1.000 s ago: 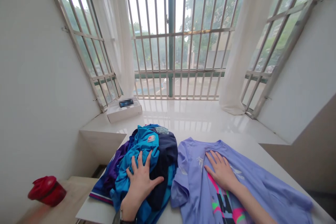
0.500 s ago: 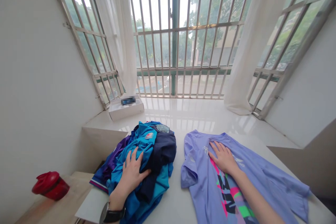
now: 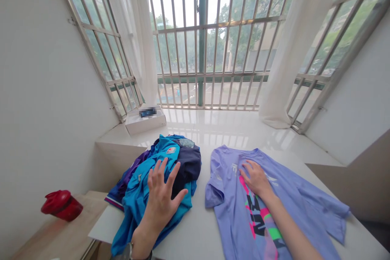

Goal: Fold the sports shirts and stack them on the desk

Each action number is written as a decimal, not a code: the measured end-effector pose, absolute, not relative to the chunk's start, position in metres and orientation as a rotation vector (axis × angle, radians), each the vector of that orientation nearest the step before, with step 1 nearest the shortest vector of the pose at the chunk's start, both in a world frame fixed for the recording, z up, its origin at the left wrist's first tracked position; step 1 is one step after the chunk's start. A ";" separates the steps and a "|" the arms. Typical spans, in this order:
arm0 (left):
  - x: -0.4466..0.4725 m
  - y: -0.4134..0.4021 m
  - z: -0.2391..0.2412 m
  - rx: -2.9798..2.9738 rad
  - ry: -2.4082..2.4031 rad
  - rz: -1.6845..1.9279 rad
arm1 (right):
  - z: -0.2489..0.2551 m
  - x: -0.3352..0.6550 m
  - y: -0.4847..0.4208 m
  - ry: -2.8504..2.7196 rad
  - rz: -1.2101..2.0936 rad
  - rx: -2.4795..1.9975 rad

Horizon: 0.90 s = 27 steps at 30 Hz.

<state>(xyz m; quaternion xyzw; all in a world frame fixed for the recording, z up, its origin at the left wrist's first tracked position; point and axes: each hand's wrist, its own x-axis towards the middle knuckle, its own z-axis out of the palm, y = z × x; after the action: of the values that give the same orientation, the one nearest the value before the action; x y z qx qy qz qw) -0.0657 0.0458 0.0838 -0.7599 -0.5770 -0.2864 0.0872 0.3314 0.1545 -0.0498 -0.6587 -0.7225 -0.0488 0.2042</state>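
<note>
A heap of crumpled clothes (image 3: 137,189), in bright blue, navy and purple, lies on the left of the white tabletop (image 3: 202,227). Over it is my left hand (image 3: 163,193), fingers spread and holding nothing; whether it touches the cloth I cannot tell. To the right a lavender T-shirt (image 3: 231,207) is spread out, its neckline toward the window and a pink, black and green print down its front. My right hand (image 3: 255,176) rests on the upper chest of this shirt, fingers apart and slightly bent, gripping no fabric. My forearm covers part of the print.
An open white box (image 3: 146,124) with a blurred dark item in it stands on the window ledge (image 3: 210,126). At lower left, a red container (image 3: 62,206) sits on a beige surface. White curtains (image 3: 276,69) hang beside the barred window.
My left hand has come up off the clothes heap and a little to the right, its fingers spreading wider. My right hand stays on the lavender shirt. The view has tilted slightly.
</note>
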 end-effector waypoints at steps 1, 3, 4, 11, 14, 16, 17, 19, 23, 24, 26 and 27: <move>-0.050 0.038 0.086 -2.372 -1.658 -0.895 | -0.047 0.330 0.153 -2.005 -0.123 -1.835; -0.018 0.027 0.082 -2.751 -1.466 -0.853 | -0.040 0.328 0.148 -1.974 -0.114 -1.822; -0.004 0.023 0.075 -2.951 -1.363 -0.763 | -0.036 0.326 0.145 -1.964 -0.109 -1.802; 0.045 0.014 0.007 -3.150 -1.394 -0.496 | 0.000 0.304 0.113 -1.931 -0.094 -1.650; 0.048 0.009 -0.002 -3.243 -1.326 -0.582 | 0.012 0.269 0.104 -1.982 -0.017 -1.621; 0.048 0.007 0.001 -3.283 -1.283 -0.613 | 0.017 0.239 0.104 -2.080 0.101 -1.660; 0.047 0.007 0.005 -3.294 -1.267 -0.623 | 0.018 0.224 0.106 -2.133 0.157 -1.725; 0.046 0.007 0.011 -3.310 -1.246 -0.644 | 0.020 0.197 0.112 -2.185 0.205 -1.911; 0.048 0.007 0.005 -3.436 -1.111 -0.672 | 0.018 0.168 0.127 -2.109 0.233 -2.150; 0.051 0.007 -0.001 -3.491 -1.028 -0.676 | 0.017 0.166 0.130 -2.096 0.263 -2.156; 0.058 0.006 -0.017 -3.595 -0.797 -0.685 | 0.016 0.166 0.133 -2.085 0.322 -2.130; 0.061 0.005 -0.024 -3.626 -0.686 -0.693 | 0.015 0.169 0.133 -2.080 0.347 -2.104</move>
<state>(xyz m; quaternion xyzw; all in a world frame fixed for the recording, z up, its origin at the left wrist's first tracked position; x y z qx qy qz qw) 0.0608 0.0047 -0.0242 -0.9207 -0.1742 -0.1759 -0.3018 0.1686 0.1326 0.0154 -0.7039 -0.6960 0.1161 0.0811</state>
